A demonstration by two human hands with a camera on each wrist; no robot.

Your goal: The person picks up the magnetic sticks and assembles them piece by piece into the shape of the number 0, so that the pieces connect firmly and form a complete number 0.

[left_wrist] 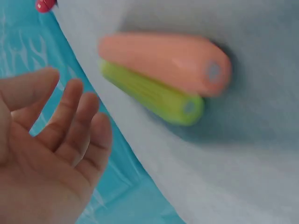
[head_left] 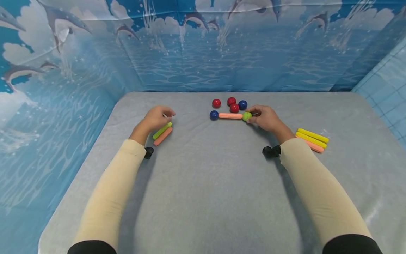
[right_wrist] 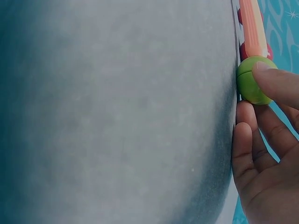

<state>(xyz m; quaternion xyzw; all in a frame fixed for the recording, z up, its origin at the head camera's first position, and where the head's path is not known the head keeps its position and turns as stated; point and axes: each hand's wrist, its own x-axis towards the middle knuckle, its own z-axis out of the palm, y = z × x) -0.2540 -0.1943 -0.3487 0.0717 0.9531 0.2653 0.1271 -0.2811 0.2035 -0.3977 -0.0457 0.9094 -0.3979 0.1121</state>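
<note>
My right hand (head_left: 264, 118) pinches a green ball (head_left: 246, 116) between thumb and fingers. That ball sits at one end of an orange stick (head_left: 230, 115), and a blue ball (head_left: 214, 115) sits at the stick's other end. My left hand (head_left: 157, 118) holds nothing, its fingers loosely bent above the table. Just beside it lie a lime-green stick (left_wrist: 154, 95) and a second orange stick (left_wrist: 163, 60), side by side, each with a grey disc in its end face.
Behind the joined pieces stand several red balls (head_left: 234, 108) and another blue ball (head_left: 242, 104). Two yellow sticks (head_left: 312, 135) and an orange one (head_left: 314, 145) lie by the right forearm. A dolphin-print sheet (head_left: 203, 63) hangs behind the grey table (head_left: 209, 190).
</note>
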